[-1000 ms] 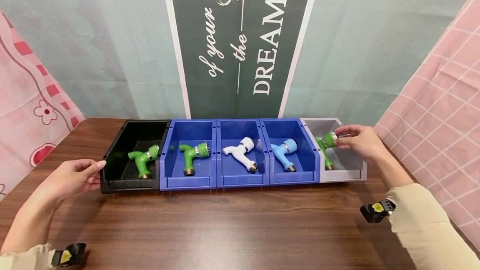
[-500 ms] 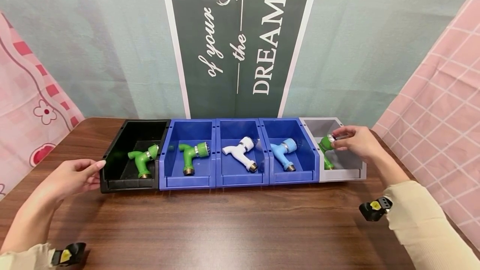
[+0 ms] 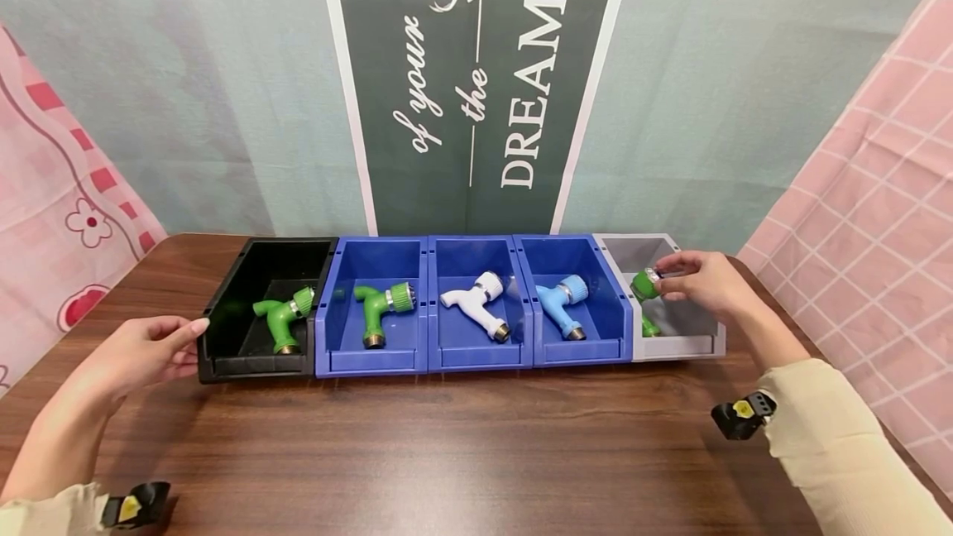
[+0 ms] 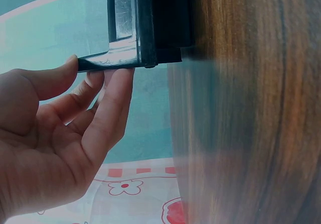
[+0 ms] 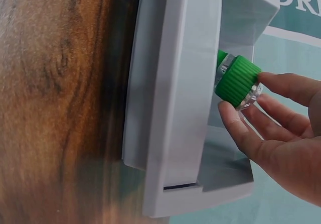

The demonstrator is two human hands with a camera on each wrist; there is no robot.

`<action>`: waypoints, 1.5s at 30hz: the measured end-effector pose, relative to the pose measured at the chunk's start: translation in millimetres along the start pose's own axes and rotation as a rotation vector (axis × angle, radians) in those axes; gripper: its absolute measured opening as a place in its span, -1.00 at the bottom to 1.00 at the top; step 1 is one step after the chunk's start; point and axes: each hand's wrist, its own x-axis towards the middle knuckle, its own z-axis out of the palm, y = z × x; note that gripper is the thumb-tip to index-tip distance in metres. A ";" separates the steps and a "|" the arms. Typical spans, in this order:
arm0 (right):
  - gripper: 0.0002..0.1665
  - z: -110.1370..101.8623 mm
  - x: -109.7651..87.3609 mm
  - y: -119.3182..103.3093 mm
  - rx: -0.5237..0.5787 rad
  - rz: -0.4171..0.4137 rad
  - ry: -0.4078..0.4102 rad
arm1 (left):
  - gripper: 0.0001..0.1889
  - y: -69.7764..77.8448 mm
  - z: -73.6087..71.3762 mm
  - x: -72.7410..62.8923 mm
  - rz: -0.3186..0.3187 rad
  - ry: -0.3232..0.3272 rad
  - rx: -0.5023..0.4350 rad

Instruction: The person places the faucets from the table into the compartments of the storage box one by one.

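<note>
In the head view, my right hand (image 3: 703,281) grips the ribbed knob of a green tap (image 3: 646,284) inside the grey bin (image 3: 681,347) at the row's right end. Thumb and fingers are round the knob's clear end in the right wrist view; the bin's front wall hides most of the tap body there. At the left end, my left hand (image 3: 141,358) holds the front corner of the black bin (image 3: 256,367), its thumb on the rim and its fingers against the outer side. Another green tap (image 3: 283,325) lies in that black bin.
Between them, three blue bins hold a green tap (image 3: 375,317), a white tap (image 3: 476,304) and a light blue tap (image 3: 562,304). All bins stand side by side on a brown wooden table (image 3: 462,453). A printed cloth (image 3: 670,106) hangs right behind.
My right hand has shifted slightly left, and the green tap in the grey bin has tilted so its knob end faces more upward. The left hand and the other taps stay put.
</note>
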 end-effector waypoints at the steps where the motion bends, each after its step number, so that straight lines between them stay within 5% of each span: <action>1: -0.50 -0.2 0.0 -0.2 0.006 -0.005 -0.003 | -0.55 0.9 0.1 -0.3 -0.002 0.001 -0.001; 31: -0.54 -9.5 -6.5 0.0 0.067 0.022 -0.041 | -0.56 3.1 1.3 -0.6 0.002 0.002 0.014; 45: -0.51 -12.7 -16.2 -2.9 -0.056 -0.006 -0.053 | -0.54 2.3 2.3 2.0 0.009 0.023 0.048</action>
